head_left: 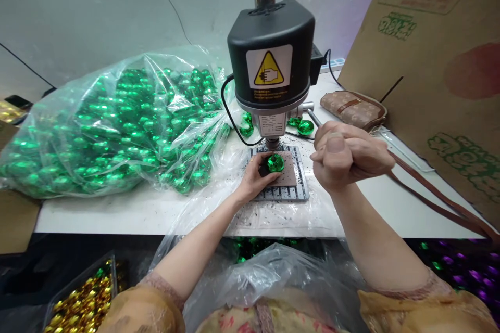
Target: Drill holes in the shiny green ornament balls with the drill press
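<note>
A black bench drill press (270, 52) with a yellow warning label stands at the middle of the white table. Under its chuck, my left hand (255, 177) holds a shiny green faceted ball (275, 163) between thumb and fingers. The ball rests over a brown board (289, 171) on the slotted metal base (302, 187). My right hand (346, 156) is closed in a fist at the lever (312, 114) on the drill's right side; the lever's end is hidden in the fingers.
A clear bag of green balls (117, 125) fills the left. Loose green balls (305, 127) lie behind the drill. A patterned pouch (353, 109) and large cardboard box (441, 73) are right. Gold balls (84, 304) sit lower left, purple ones (474, 276) lower right.
</note>
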Demonstrator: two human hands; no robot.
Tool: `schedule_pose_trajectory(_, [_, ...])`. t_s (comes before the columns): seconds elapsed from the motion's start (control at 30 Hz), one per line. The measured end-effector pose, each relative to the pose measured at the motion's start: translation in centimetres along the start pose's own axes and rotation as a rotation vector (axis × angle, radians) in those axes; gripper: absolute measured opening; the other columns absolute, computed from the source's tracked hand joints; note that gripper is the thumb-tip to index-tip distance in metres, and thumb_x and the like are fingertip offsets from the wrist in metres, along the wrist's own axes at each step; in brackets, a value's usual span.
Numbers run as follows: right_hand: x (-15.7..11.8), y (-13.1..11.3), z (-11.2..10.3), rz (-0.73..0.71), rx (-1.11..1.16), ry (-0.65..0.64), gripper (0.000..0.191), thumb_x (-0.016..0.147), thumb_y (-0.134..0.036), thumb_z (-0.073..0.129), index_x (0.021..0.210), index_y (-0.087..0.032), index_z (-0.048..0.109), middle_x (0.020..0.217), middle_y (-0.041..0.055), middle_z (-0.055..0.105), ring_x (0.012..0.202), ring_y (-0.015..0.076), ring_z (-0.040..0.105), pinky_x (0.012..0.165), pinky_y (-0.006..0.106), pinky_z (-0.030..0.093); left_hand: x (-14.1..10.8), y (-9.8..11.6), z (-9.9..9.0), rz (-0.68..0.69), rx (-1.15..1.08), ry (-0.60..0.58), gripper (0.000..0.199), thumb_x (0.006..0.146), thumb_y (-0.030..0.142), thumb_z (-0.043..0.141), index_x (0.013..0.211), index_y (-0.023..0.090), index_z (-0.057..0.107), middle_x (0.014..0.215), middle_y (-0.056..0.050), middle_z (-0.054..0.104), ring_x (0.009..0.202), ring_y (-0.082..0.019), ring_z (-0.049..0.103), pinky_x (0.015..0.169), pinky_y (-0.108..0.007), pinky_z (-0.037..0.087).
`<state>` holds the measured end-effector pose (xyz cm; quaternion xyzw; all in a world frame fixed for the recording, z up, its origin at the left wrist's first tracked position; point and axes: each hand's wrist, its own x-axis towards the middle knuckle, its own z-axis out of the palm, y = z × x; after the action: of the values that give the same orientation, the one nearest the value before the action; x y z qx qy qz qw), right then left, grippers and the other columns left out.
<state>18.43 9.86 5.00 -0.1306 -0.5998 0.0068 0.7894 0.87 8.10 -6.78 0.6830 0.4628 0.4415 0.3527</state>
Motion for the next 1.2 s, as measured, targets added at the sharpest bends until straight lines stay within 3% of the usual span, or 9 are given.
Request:
schedule_pose_trajectory(0.17, [0.2, -0.4, 0.2, -0.103, 0.069, 0.037, 0.044, 0.083, -0.008, 0.058, 0.050, -0.017, 0.030, 0.046, -0.0077, 0.036, 0.040, 0.0032, 0.037, 0.040, 0.024, 0.028, -0.1, 0.1, 0.1, -0.012, 0.009, 0.020, 0.056, 0.079, 0.035, 0.081, 0.128, 0.023, 0.057, 0.125, -0.012, 0.064, 0.116, -0.029, 0.062, 0.103, -0.047, 0.049])
schedule_pose_trajectory(0.37, [5.0, -2.8, 2.2, 0.234, 0.009, 0.123, 0.041, 0.091, -0.021, 0.058, 0.052, -0.018, 0.047, 0.045, -0.0068, 0.040, 0.040, 0.0032, 0.037, 0.045, 0.026, 0.028, 0.0, 1.1, 0.5, -0.019, 0.113, 0.107, 0.052, 0.075, 0.033, 0.082, 0.120, 0.021, 0.060, 0.115, -0.009, 0.067, 0.107, -0.026, 0.064, 0.096, -0.044, 0.051])
schedule_pose_trajectory(0.5, [7.0, -2.7, 2.8, 0.253, 0.028, 0.098, 0.042, 0.090, -0.019, 0.060, 0.050, -0.018, 0.049, 0.043, -0.0066, 0.041, 0.040, 0.0027, 0.035, 0.046, 0.026, 0.029, -2.5, 3.0, -0.1, -0.016, 0.253, 0.232, 0.043, 0.076, 0.034, 0.079, 0.110, 0.021, 0.058, 0.104, -0.006, 0.067, 0.095, -0.022, 0.064, 0.085, -0.037, 0.052])
schedule_pose_trajectory(0.57, [7.2, -2.5, 2.8, 0.259, 0.055, 0.085, 0.040, 0.091, -0.017, 0.059, 0.051, -0.017, 0.051, 0.044, -0.0065, 0.042, 0.040, 0.0019, 0.035, 0.046, 0.024, 0.029, -5.4, 4.1, -0.9, 0.001, 0.319, 0.129, 0.040, 0.077, 0.039, 0.078, 0.106, 0.022, 0.058, 0.095, -0.004, 0.067, 0.083, -0.019, 0.063, 0.074, -0.033, 0.051])
schedule_pose_trajectory(0.73, [6.8, -2.3, 2.6, 0.257, 0.123, 0.091, 0.040, 0.090, -0.016, 0.059, 0.051, -0.016, 0.051, 0.044, -0.0063, 0.042, 0.040, 0.0009, 0.035, 0.046, 0.023, 0.029, -14.0, 5.4, -3.5, 0.287, 0.715, -0.481, 0.039, 0.077, 0.054, 0.075, 0.093, 0.022, 0.060, 0.080, -0.005, 0.065, 0.073, -0.023, 0.060, 0.062, -0.035, 0.046])
schedule_pose_trajectory(0.83, [6.8, -2.2, 2.7, 0.255, 0.131, 0.114, 0.039, 0.089, -0.017, 0.060, 0.051, -0.017, 0.051, 0.044, -0.0062, 0.043, 0.040, 0.0018, 0.036, 0.045, 0.024, 0.028, -15.1, 5.4, -5.2, 0.386, 0.808, -0.469, 0.023, 0.087, 0.040, 0.068, 0.099, 0.022, 0.063, 0.082, -0.007, 0.066, 0.076, -0.024, 0.059, 0.067, -0.036, 0.046])
schedule_pose_trajectory(1.0, [6.7, -1.8, 2.8, 0.240, 0.121, 0.144, 0.039, 0.088, -0.016, 0.060, 0.049, -0.017, 0.053, 0.043, -0.0058, 0.044, 0.039, 0.0022, 0.036, 0.044, 0.024, 0.025, -5.8, 3.0, -8.3, 0.123, 0.587, 0.094, 0.016, 0.089, 0.017, 0.054, 0.097, 0.022, 0.066, 0.091, -0.008, 0.068, 0.088, -0.024, 0.061, 0.081, -0.037, 0.047])
schedule_pose_trajectory(1.1, [6.6, -1.6, 2.7, 0.217, 0.117, 0.142, 0.039, 0.088, -0.019, 0.062, 0.050, -0.018, 0.054, 0.042, -0.0055, 0.043, 0.038, 0.0037, 0.036, 0.042, 0.026, 0.024, 2.5, 0.4, -9.3, -0.150, 0.302, 0.267, 0.015, 0.081, 0.013, 0.060, 0.090, 0.019, 0.070, 0.080, -0.005, 0.066, 0.080, -0.023, 0.060, 0.085, -0.038, 0.046])
schedule_pose_trajectory(1.2, [6.5, -1.6, 2.5, 0.218, 0.091, 0.124, 0.038, 0.087, -0.023, 0.064, 0.051, -0.019, 0.055, 0.042, -0.0049, 0.044, 0.039, 0.0053, 0.038, 0.041, 0.028, 0.025, 9.0, -1.9, -9.1, -0.190, 0.187, 0.312, 0.014, 0.083, 0.017, 0.061, 0.093, 0.016, 0.070, 0.072, -0.003, 0.064, 0.075, -0.021, 0.059, 0.082, -0.036, 0.047])
